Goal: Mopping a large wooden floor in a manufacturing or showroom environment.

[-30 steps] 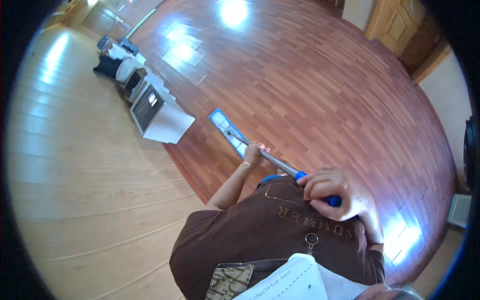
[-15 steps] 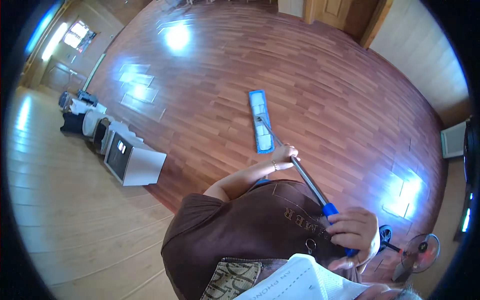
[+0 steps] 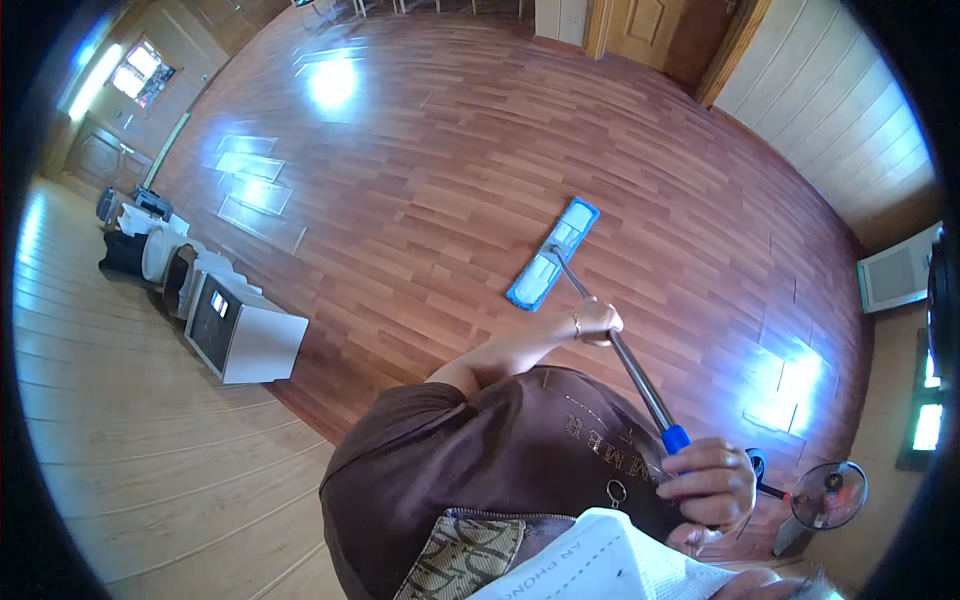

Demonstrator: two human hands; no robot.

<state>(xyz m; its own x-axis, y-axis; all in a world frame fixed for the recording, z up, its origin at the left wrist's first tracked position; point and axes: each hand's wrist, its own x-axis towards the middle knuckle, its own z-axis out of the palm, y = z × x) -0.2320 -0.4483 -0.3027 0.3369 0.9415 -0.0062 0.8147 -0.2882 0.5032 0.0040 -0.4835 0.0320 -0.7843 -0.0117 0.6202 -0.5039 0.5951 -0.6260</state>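
A flat mop [image 3: 533, 281] with a blue fringed pad lies on the wooden floor in front of me, its head slanting from lower left to upper right. The grey metal pole [image 3: 643, 383] runs from the head back toward my right side. My left hand [image 3: 599, 319], with a bracelet at the wrist, is wrapped round the pole partway down. Near the top, my right hand [image 3: 712, 484] is closed round the blue grip [image 3: 676, 439]; its far end is hidden by the fingers.
A white cabinet [image 3: 262, 347] stands by the left wall with white and dark items [image 3: 160, 251] lined up beyond it. A fan [image 3: 829, 496] is at the lower right. A white unit [image 3: 893, 283] stands by the right wall; a wooden door [image 3: 668, 32] is at the far side.
The mop head has turned clockwise, its far end swinging right. My left hand has moved slightly right and nearer with the pole. The whole view has shifted a little.
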